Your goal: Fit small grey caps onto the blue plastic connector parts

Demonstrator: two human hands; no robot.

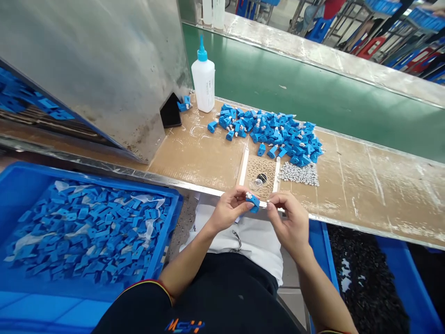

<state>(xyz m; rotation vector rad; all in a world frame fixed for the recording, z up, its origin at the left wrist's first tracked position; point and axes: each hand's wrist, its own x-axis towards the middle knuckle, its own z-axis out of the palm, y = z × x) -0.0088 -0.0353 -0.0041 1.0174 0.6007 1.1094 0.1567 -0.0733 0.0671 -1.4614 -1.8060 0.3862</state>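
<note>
Sitting with the blue crate of flat blue parts beyond my left hand, I pinch a small blue plastic part between fingers and thumb, just in front of me. My right hand pinches at its end, though what it grips is too small to tell. A slack pinch could drop the part into the black-filled crate past my right hand. Both forearms angle inward, wrists bent, hands close together.
</note>
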